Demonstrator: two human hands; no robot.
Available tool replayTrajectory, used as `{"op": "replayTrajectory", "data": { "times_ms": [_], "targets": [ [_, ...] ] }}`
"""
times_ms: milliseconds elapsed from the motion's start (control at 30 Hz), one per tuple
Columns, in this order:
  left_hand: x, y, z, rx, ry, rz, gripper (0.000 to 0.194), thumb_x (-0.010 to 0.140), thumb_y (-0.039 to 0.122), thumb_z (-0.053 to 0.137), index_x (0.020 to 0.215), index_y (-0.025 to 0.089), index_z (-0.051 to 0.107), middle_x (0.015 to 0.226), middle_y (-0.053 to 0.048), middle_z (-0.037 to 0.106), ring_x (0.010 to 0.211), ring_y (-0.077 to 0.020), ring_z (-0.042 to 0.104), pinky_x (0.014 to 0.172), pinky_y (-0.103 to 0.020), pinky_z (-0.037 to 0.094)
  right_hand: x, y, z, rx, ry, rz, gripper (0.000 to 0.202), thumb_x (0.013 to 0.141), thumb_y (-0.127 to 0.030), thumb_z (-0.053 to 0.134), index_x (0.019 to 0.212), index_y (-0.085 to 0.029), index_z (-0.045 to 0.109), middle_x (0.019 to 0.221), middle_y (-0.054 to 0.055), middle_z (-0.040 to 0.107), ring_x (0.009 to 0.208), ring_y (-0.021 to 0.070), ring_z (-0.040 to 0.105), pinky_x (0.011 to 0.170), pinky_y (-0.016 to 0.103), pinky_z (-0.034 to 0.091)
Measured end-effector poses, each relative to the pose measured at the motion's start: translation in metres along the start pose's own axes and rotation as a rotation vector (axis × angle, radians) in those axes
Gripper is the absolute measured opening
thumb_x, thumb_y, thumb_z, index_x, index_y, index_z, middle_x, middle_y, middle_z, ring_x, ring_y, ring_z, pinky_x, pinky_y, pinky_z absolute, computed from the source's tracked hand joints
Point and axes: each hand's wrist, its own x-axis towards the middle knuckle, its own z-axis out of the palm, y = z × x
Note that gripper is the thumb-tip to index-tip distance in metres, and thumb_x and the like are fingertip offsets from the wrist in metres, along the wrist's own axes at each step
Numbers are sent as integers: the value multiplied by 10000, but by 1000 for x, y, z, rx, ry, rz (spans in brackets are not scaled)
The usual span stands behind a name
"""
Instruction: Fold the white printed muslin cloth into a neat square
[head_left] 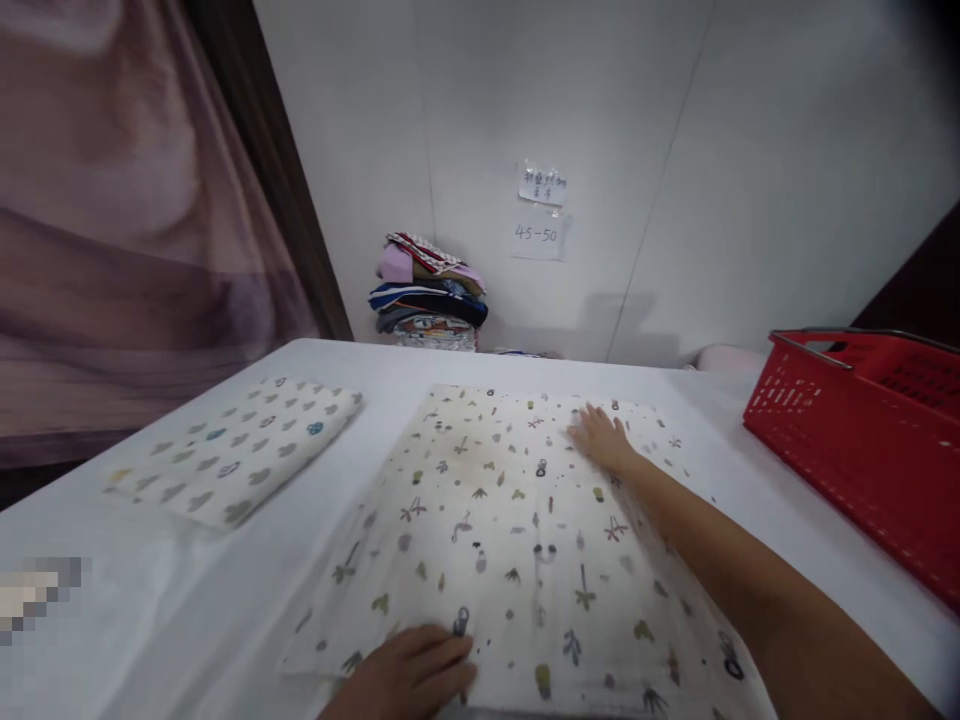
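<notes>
A cream cloth with small printed plants and figures (495,520) lies spread flat on the white table (247,590) in front of me. My right hand (600,437) reaches far forward and rests palm down near the cloth's far edge, fingers spread. My left hand (409,673) presses flat on the cloth's near edge, fingers together and pointing right. Neither hand grips anything. To the left lies a second, folded cloth with grey and blue cloud shapes (236,460), apart from both hands.
A red plastic basket with a metal handle (862,440) stands on the table's right side. A stack of folded clothes (429,292) sits against the back wall, under two paper notes (540,212). A brownish curtain (112,220) hangs at the left.
</notes>
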Motion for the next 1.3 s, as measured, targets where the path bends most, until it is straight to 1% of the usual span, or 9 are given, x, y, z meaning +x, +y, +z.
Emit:
{"op": "replayTrajectory", "data": {
  "times_ms": [100,167,233,333,433,600,900,1100,1300],
  "targets": [
    [21,-18,-20,-42,-10,-237,584,851,303,450,1394,452,293,1297,95,554,1165,-138,543,1019,-297,454,-13,-41,9,31,-29,-190,750,883,-646,144,1471,-186,216,1550,62,89,1417,252,28,1122,483,43],
    [48,-44,-32,-54,-104,-420,423,913,352,370,1325,338,465,1332,28,536,1230,-170,486,1040,-362,421,-13,-57,13,31,-32,-221,739,884,-644,159,1466,-194,230,1548,71,103,1416,259,40,1118,494,50],
    [78,-78,-33,-14,-155,-530,463,927,420,334,1309,216,497,1404,-57,456,1307,-223,394,1066,-416,370,-6,-64,15,25,-42,-201,726,886,-636,182,1461,-196,243,1546,78,114,1414,268,54,1108,514,71],
    [108,-126,-15,101,-187,-671,524,909,454,374,1335,161,461,1479,-112,323,1376,-273,257,1115,-462,248,5,-65,18,11,-55,-168,722,886,-633,189,1459,-198,248,1545,74,118,1413,273,66,1102,520,94],
    [112,-153,12,120,-237,-815,597,895,505,367,1372,148,407,1492,-127,290,1383,-297,230,1104,-492,231,9,-63,19,13,-59,-171,723,884,-632,185,1456,-196,258,1544,67,127,1412,266,84,1107,508,97],
    [97,-160,32,134,-205,-809,612,896,523,326,1386,160,386,1493,-109,297,1388,-282,219,1101,-486,227,22,-60,14,27,-21,-140,707,890,-617,171,1444,-190,270,1543,80,132,1412,264,77,1102,502,127],
    [97,-160,31,146,-188,-805,609,893,530,312,1379,174,401,1489,-100,308,1388,-277,223,1099,-491,231,56,-47,12,20,-47,-70,713,878,-632,177,1445,-208,261,1547,58,119,1410,270,79,1092,533,117],
    [96,-158,31,201,-160,-819,616,885,540,315,1375,180,413,1487,-86,317,1398,-302,178,1106,-524,186,69,-68,4,4,1,-102,754,878,-629,163,1476,-171,165,1555,62,30,1416,260,-23,1112,503,51],
    [96,-158,33,207,-167,-823,602,885,533,317,1373,195,412,1479,-88,333,1381,-313,226,1092,-547,211,84,-91,8,24,-94,-177,751,876,-641,184,1469,-181,193,1552,70,60,1415,259,27,1103,513,82]
  ]
}}
